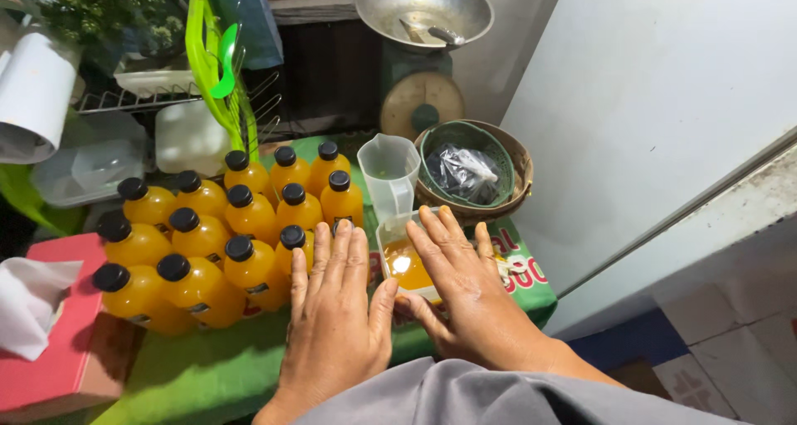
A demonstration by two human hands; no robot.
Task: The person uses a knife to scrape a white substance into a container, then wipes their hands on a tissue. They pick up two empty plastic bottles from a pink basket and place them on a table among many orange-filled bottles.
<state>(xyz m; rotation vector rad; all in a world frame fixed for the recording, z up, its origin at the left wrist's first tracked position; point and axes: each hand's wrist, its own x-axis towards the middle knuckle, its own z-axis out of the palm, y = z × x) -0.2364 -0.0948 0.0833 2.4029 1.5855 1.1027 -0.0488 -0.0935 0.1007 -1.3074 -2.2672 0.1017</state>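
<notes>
Left hand (332, 309) flat, fingers spread, palm down on green cloth (199, 375), fingertips at nearest orange bottles (224, 234) (black caps, tight cluster). Right hand (465, 288) open, fingers extended, resting over small tub of orange liquid (404, 263), thumb at tub's near edge. Clear measuring jug (388, 174) just behind tub. Beyond: woven basket (519, 163), kitchen scale (422, 97) with metal pan. Red tissue box (58, 325) at left.

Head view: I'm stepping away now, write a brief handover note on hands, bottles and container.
Left hand: flat, palm down, empty, fingertips at the nearest capped bottles.
Right hand: open, resting over the small container of orange liquid.
Done: over a dozen bottles filled with orange liquid, black caps on, grouped on the green mat.
Left: container holds liquid; clear jug behind it looks nearly empty.
</notes>
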